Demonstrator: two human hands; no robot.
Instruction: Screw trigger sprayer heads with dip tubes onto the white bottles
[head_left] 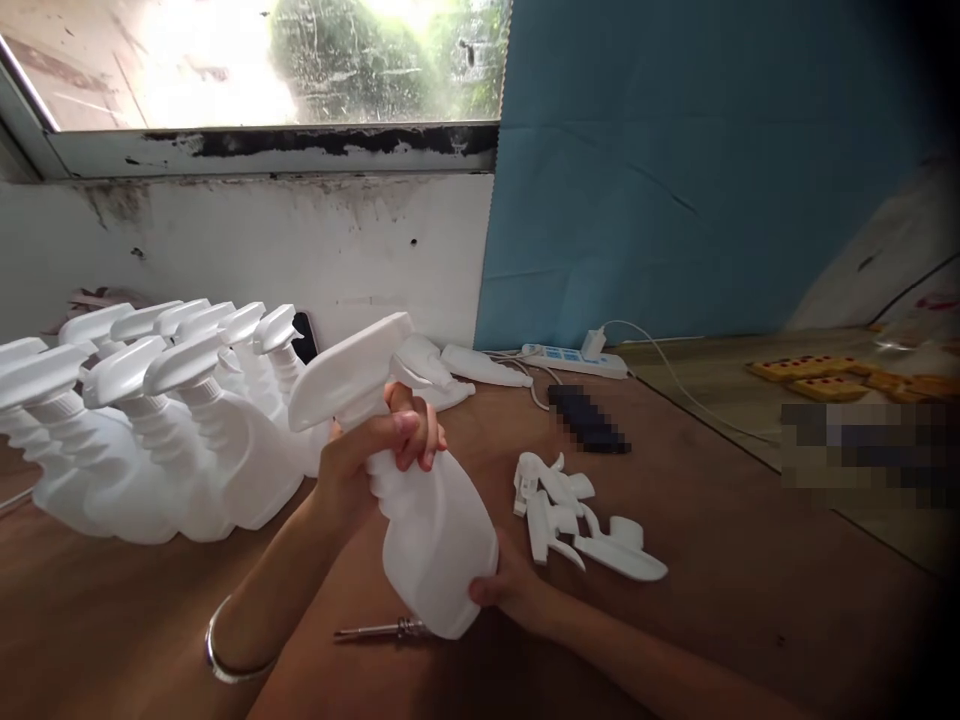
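A white plastic spray bottle [439,540] is tilted between my two hands above the table. My left hand [397,430] is closed round its neck, just below the long white spray head [349,370]; the fingers hide the joint. Lower down, my right hand [510,585] grips the bottle's base from the right, thumb on the near side and other fingers hidden behind it. Beneath the bottle lies a screwdriver [379,630], its handle end partly covered. To the right of the bottle rests a small heap of loose white spray heads [577,520].
Several white spray bottles with heads [202,440] stand grouped at the left. White bottles [484,366] lie near the wall, beside a power strip [574,358] with a plugged-in charger and cable. A dark pixelated object [589,418] lies on the brown table [697,600]. Yellow items [814,375] sit far right.
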